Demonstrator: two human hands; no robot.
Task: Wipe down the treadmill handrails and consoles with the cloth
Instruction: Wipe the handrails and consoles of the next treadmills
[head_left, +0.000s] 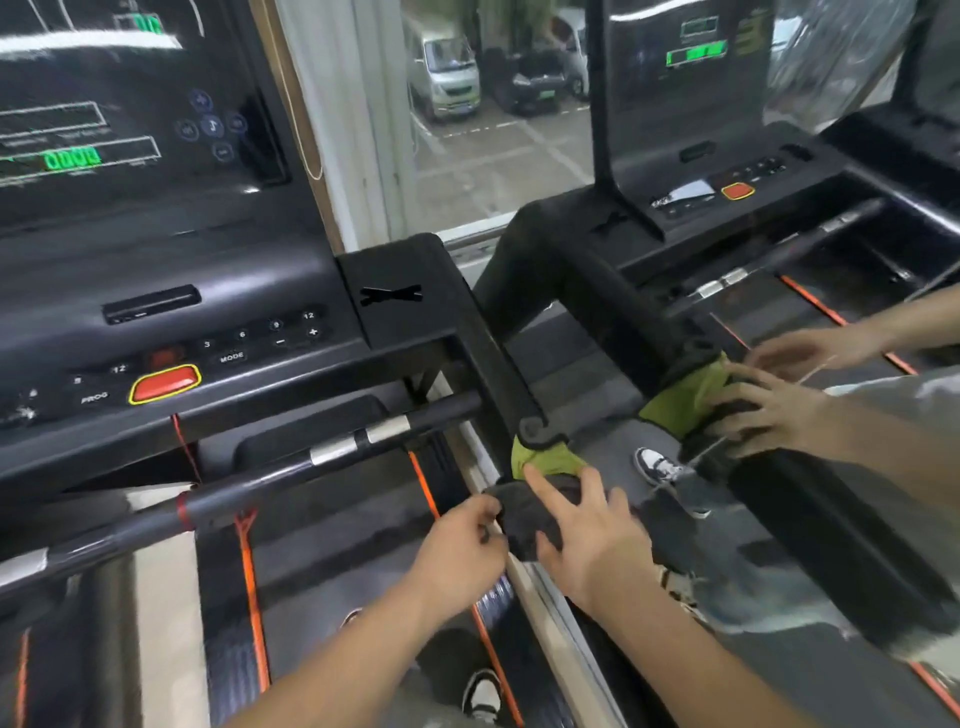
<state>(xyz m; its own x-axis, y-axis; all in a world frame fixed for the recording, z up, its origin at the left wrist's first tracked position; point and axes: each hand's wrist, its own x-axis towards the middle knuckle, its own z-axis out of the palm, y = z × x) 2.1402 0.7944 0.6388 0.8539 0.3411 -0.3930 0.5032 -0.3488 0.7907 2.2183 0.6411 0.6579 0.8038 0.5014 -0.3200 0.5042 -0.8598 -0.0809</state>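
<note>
A cloth (540, 461), green on one side and dark grey on the other, is draped over the lower end of the treadmill's right handrail (493, 358), just below its end cap. My left hand (460, 553) pinches the dark edge of the cloth from the left. My right hand (589, 530) lies over the cloth with its index finger stretched toward the green part and its thumb tucked around the dark fold. The console (218, 291), with its red stop button (165, 383) and lit green digits, is up on the left.
A black front crossbar (311, 452) with metal grip sensors runs below the console. A mirror wall (779, 260) on the right repeats the treadmill, the cloth and both hands. Behind, a window (467, 130) looks onto parked cars. The belt and my shoes lie below.
</note>
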